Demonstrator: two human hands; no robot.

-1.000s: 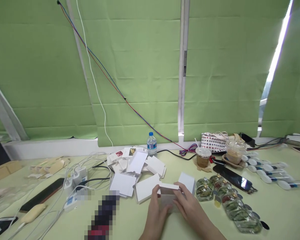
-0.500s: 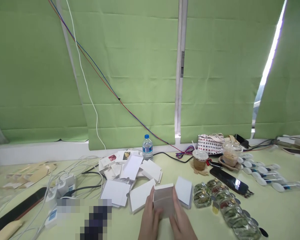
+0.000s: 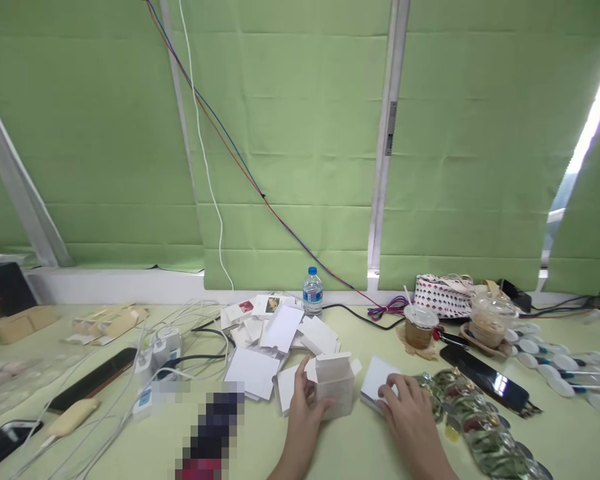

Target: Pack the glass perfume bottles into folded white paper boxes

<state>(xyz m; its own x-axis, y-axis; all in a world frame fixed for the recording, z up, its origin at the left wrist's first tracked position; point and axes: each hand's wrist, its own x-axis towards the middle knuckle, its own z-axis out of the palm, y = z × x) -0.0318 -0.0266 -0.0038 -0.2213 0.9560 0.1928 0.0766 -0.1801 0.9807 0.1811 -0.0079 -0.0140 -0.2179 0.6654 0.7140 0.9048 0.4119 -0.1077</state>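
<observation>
A small white box (image 3: 336, 390) with its top flaps raised stands near the front middle of the table, and my left hand (image 3: 307, 407) grips its left side, thumb across the front. My right hand (image 3: 405, 403) is apart from the box, its curled fingertips on a white card stack (image 3: 379, 377) to the right. Whether the fingers pinch a card is too small to tell. Behind my left hand lies another white piece (image 3: 286, 388). More white cards and flat boxes (image 3: 253, 372) are piled behind and to the left.
A water bottle (image 3: 313, 293) stands at the back. At right are a drink cup (image 3: 420, 327), a phone (image 3: 485, 379), clear packets with green contents (image 3: 493, 440) and capped tubes (image 3: 570, 373). White cables and a power strip (image 3: 155, 360) lie at left.
The view has turned left. My right hand has let go of the box and moved right to the card stack. The box now shows opened flaps, held by my left hand alone.
</observation>
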